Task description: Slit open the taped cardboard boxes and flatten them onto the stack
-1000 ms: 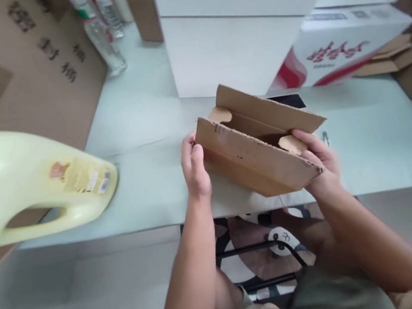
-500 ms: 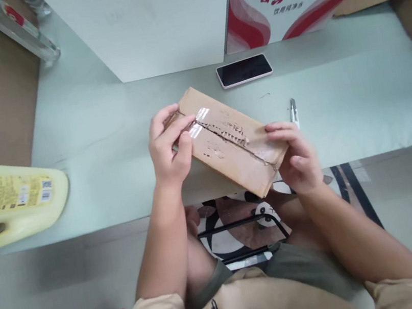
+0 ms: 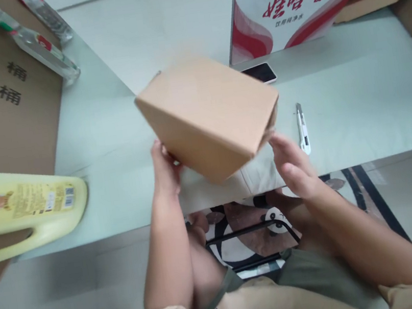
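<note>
A brown cardboard box (image 3: 210, 107) is tilted up above the table edge, its plain side and long face toward me and slightly blurred. My left hand (image 3: 165, 171) grips it from the lower left, with most of the fingers hidden behind it. At the right end, my right hand (image 3: 295, 167) has its fingertips against the box near a loose flap; part of those fingers is hidden. To the right of that hand lies a white utility knife (image 3: 303, 129) with its blade end pointing away from me.
A phone (image 3: 263, 72) lies behind the box, partly covered by it. Farther back stand a white carton (image 3: 168, 31) and a red-and-white water carton (image 3: 286, 18). On the left are a yellow jug (image 3: 53, 198), clear bottles (image 3: 45, 52) and a large brown carton (image 3: 12, 126).
The box has been lifted and turned over, so its torn, taped face no longer shows and a plain side does. My left hand has moved lower, under the box. The view has shifted slightly.
</note>
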`<control>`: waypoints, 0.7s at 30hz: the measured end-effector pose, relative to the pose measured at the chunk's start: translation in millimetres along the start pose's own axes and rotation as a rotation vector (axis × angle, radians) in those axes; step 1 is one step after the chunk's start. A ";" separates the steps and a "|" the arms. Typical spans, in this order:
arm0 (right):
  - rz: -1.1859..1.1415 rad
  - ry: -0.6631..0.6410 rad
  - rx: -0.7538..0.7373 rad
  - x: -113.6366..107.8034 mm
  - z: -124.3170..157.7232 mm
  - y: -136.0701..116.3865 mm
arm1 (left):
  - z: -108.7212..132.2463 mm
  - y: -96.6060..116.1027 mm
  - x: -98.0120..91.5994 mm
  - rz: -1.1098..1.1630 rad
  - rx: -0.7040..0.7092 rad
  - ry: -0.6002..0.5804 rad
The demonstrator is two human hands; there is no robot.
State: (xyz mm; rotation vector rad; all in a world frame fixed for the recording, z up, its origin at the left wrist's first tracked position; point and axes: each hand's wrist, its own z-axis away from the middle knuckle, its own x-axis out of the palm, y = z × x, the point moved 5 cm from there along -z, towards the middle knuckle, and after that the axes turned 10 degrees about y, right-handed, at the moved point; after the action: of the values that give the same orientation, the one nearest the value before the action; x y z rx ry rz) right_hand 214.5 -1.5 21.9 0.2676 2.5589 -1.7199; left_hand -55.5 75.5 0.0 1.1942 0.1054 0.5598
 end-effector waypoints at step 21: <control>0.036 -0.098 -0.040 6.4 -1.3 -17.5 | 5.4 26.2 -8.5 -0.161 0.560 -0.010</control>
State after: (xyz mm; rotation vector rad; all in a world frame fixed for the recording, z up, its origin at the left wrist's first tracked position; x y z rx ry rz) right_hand 205.3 -6.0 37.6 0.2205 2.5003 -1.6248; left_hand -70.2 73.5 23.8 1.7133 0.3646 0.3909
